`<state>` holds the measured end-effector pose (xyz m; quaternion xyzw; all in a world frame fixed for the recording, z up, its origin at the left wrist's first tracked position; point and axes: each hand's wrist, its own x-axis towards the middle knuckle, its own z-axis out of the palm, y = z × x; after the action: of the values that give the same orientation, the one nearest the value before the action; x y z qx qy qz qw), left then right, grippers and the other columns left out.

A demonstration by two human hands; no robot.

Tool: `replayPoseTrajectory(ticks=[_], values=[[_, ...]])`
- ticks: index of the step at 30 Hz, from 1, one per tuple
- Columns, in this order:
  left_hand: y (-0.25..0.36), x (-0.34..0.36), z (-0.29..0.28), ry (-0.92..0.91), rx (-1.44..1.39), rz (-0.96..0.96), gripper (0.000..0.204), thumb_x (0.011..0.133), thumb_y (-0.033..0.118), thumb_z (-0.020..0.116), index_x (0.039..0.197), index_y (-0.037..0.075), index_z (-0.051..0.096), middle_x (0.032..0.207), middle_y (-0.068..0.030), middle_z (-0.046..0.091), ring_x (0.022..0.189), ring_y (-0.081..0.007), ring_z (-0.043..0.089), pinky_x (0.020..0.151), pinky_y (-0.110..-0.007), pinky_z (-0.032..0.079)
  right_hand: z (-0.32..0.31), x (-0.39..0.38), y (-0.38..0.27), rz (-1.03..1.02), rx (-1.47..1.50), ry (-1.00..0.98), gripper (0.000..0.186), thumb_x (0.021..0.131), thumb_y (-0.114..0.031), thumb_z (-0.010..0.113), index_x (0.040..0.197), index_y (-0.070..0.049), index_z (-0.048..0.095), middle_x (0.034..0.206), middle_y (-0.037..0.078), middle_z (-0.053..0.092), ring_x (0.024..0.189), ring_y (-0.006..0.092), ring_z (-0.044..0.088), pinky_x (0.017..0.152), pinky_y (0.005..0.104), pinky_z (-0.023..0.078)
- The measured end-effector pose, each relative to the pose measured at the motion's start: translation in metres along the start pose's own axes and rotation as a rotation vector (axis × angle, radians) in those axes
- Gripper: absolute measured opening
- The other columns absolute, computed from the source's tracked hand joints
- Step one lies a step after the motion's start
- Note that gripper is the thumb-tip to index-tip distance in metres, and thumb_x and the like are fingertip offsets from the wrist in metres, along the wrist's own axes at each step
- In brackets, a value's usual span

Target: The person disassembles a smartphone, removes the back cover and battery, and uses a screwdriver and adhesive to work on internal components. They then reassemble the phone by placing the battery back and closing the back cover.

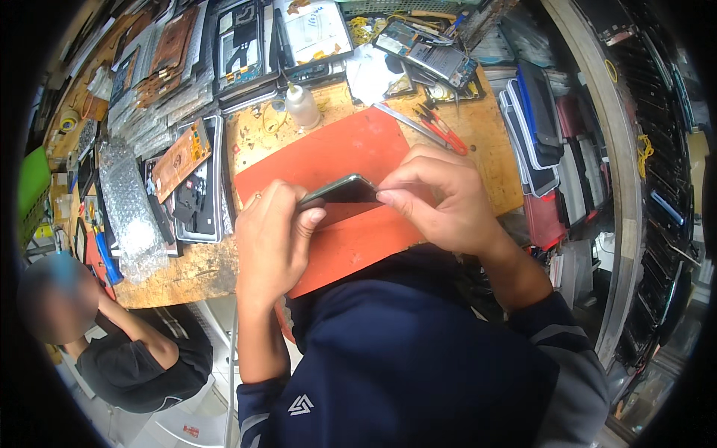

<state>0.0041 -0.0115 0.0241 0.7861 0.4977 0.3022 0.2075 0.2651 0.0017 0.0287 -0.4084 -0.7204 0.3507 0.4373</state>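
Observation:
A dark, slim smartphone [349, 187] is held tilted above an orange-red mat [328, 153], its thin edge toward me. My left hand [270, 235] is closed around the phone's left end, the thumb along its near side. At the opposite end, my right hand [447, 193] pinches thumb and forefinger together right at the phone's corner. Whether a small part or tool sits between those fingertips is too small to tell. Just beyond the mat stands a translucent dropper bottle [302, 108]. Red-handled pliers [446, 133] lie beyond my right hand, beside a long grey metal tool [409, 122].
Phone parts and bubble wrap [131, 205] crowd the wooden bench [202, 272] on the left. Open device frames [240, 48] line the back. Stacked phone cases or panels [534, 123] stand at right, near a wooden post [627, 194]. Another person [142, 358] sits at lower left.

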Motion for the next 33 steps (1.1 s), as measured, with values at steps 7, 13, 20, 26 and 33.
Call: replayPoseTrajectory(ticks=[7, 13, 20, 26, 33], values=[[-0.003, 0.011, 0.004, -0.059, 0.137, 0.126, 0.025, 0.096, 0.024, 0.077, 0.101, 0.005, 0.063, 0.085, -0.0138, 0.061, 0.075, -0.0382, 0.062, 0.07, -0.047, 0.046, 0.007, -0.004, 0.003, -0.002, -0.011, 0.106, 0.011, 0.09, 0.001, 0.085, 0.097, 0.0, 0.077, 0.087, 0.009, 0.072, 0.077, 0.0221, 0.071, 0.069, 0.0343, 0.055], [0.004, 0.01, 0.004, -0.109, 0.193, 0.106, 0.03, 0.099, 0.028, 0.076, 0.098, 0.002, 0.061, 0.086, -0.0147, 0.062, 0.078, -0.0394, 0.062, 0.073, -0.048, 0.047, 0.013, -0.011, 0.007, 0.029, 0.073, 0.186, 0.013, 0.089, 0.003, 0.086, 0.097, 0.001, 0.077, 0.087, 0.01, 0.072, 0.076, 0.0213, 0.072, 0.066, 0.0334, 0.055], [0.009, 0.01, 0.004, -0.145, 0.219, 0.135, 0.027, 0.097, 0.025, 0.076, 0.098, 0.003, 0.06, 0.086, -0.0141, 0.059, 0.076, -0.0384, 0.059, 0.071, -0.047, 0.044, 0.01, -0.012, 0.009, -0.039, 0.068, 0.157, 0.014, 0.088, 0.003, 0.087, 0.096, 0.001, 0.075, 0.087, 0.009, 0.071, 0.074, 0.0208, 0.07, 0.064, 0.0342, 0.054], [0.015, 0.012, 0.008, -0.163, 0.263, 0.156, 0.025, 0.095, 0.022, 0.078, 0.097, 0.004, 0.06, 0.086, -0.0143, 0.058, 0.076, -0.0391, 0.058, 0.07, -0.047, 0.042, -0.005, -0.016, 0.005, 0.003, -0.077, 0.061, 0.015, 0.087, 0.0, 0.086, 0.098, 0.0, 0.075, 0.087, 0.009, 0.071, 0.076, 0.0251, 0.07, 0.067, 0.0373, 0.054], [0.023, 0.021, -0.009, -0.236, 0.36, 0.201, 0.022, 0.087, 0.016, 0.081, 0.092, 0.007, 0.061, 0.084, -0.012, 0.058, 0.082, -0.0354, 0.06, 0.079, -0.047, 0.042, -0.039, -0.015, 0.013, -0.068, -0.02, 0.041, 0.048, 0.088, -0.021, 0.093, 0.126, 0.004, 0.076, 0.11, 0.013, 0.078, 0.101, 0.0229, 0.075, 0.092, 0.0359, 0.057]])
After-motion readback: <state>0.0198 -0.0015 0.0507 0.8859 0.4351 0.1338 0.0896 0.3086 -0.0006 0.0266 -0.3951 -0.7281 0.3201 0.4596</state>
